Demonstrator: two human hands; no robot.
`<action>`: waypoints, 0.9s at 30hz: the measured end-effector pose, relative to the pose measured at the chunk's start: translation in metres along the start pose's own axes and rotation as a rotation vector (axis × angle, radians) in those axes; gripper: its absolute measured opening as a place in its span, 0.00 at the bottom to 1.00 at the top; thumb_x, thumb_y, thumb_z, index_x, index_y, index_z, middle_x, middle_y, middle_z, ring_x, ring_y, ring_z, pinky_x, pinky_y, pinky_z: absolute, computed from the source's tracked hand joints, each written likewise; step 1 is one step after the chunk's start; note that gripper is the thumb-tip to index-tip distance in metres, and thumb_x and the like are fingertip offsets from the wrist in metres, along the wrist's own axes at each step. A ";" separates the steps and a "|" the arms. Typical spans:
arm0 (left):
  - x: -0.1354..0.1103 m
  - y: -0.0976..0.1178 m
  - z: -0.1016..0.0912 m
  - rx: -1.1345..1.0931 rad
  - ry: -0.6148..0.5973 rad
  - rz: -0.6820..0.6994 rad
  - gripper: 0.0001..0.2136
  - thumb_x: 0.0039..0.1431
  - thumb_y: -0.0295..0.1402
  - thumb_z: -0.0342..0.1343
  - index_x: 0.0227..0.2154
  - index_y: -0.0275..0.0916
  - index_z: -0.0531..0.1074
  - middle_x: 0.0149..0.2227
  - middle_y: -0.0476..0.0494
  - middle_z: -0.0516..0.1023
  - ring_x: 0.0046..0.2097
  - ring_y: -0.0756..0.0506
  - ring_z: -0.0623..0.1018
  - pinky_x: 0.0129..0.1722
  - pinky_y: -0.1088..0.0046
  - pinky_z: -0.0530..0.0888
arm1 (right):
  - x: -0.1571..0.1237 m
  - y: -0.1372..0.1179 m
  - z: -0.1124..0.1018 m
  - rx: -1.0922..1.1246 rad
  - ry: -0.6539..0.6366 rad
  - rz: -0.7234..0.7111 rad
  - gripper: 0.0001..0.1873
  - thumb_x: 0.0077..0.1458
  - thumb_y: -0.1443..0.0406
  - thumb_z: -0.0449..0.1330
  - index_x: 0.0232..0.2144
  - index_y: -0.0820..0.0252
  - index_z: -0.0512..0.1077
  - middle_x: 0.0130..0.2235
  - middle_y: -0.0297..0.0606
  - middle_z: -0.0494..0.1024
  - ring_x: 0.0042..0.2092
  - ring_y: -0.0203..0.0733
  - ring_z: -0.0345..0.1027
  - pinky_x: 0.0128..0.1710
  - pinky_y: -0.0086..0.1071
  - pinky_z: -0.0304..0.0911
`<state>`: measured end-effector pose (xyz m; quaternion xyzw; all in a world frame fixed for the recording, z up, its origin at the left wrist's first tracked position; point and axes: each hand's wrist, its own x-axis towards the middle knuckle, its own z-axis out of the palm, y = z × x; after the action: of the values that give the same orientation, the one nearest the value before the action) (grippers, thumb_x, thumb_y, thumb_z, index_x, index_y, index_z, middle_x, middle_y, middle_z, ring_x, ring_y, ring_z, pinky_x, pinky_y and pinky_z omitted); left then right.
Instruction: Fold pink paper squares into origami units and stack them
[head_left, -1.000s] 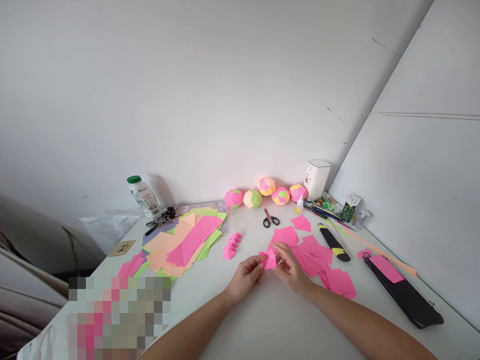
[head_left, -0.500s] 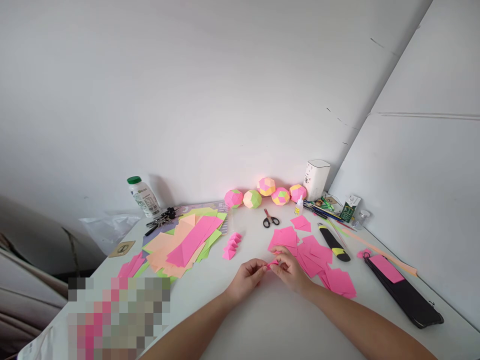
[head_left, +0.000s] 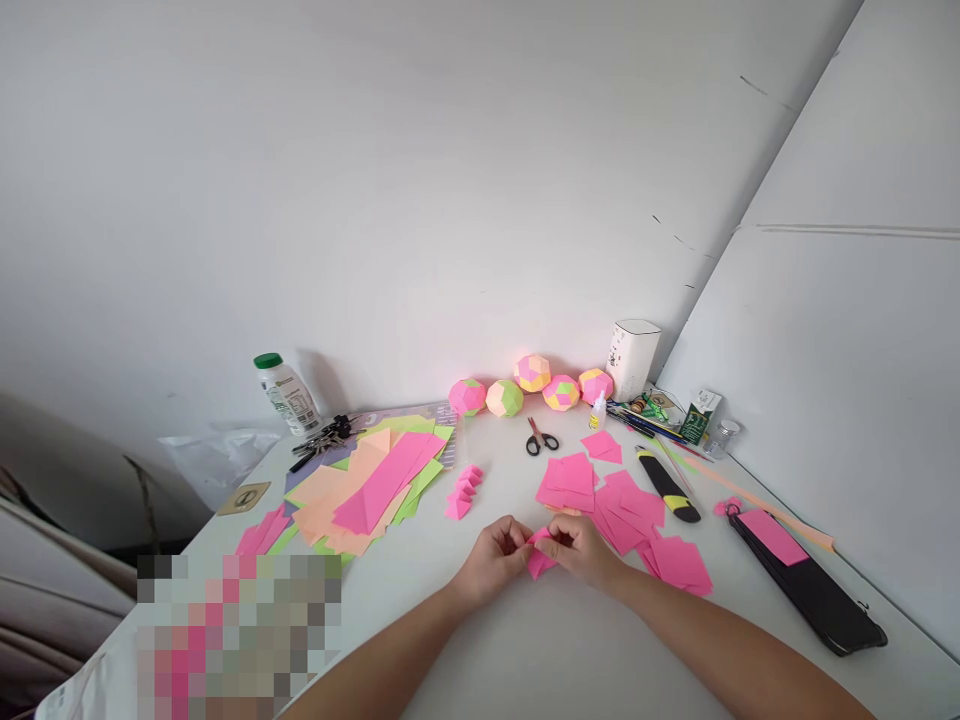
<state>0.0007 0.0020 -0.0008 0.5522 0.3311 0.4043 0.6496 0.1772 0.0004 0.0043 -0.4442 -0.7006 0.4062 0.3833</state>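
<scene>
A small folded piece of pink paper (head_left: pixel 538 566) is held between both hands above the near part of the table. My left hand (head_left: pixel 496 556) pinches its left edge, fingers closed. My right hand (head_left: pixel 581 550) grips the right side with thumb and bent fingers, hiding part of the paper. Just beyond the hands to the left stands a row of folded pink paper units (head_left: pixel 464 492). Flat pink paper squares (head_left: pixel 630 510) lie in loose piles to the right, close to my right hand.
Coloured paper sheets (head_left: pixel 375 485) cover a mat on the left. Scissors (head_left: pixel 541 438), a glue bottle (head_left: pixel 598 412) and several paper balls (head_left: pixel 505 398) sit toward the wall. A yellow-black cutter (head_left: pixel 667 485) and a black case (head_left: pixel 806 590) lie right. A white bottle (head_left: pixel 289 395) stands left.
The pink paper has turned and opened out, so more of its surface hangs below the fingers. My right hand's fingers have come down and in onto it.
</scene>
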 end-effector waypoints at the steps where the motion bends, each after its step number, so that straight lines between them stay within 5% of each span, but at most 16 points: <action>1: 0.000 -0.001 0.000 -0.002 -0.003 0.002 0.16 0.47 0.39 0.61 0.21 0.38 0.58 0.27 0.48 0.72 0.27 0.52 0.68 0.26 0.76 0.63 | 0.000 0.001 0.000 0.007 -0.007 0.008 0.22 0.50 0.55 0.59 0.15 0.59 0.55 0.18 0.27 0.52 0.22 0.32 0.46 0.20 0.27 0.45; 27: -0.001 -0.004 -0.006 -0.024 -0.067 0.056 0.10 0.50 0.34 0.59 0.24 0.35 0.64 0.24 0.52 0.64 0.26 0.54 0.62 0.26 0.78 0.59 | 0.002 0.002 -0.001 0.093 -0.031 0.053 0.16 0.51 0.57 0.58 0.20 0.61 0.62 0.21 0.28 0.59 0.23 0.32 0.51 0.23 0.27 0.49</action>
<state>-0.0043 0.0039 -0.0057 0.5665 0.2887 0.4076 0.6554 0.1786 0.0027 0.0032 -0.4378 -0.6749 0.4552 0.3818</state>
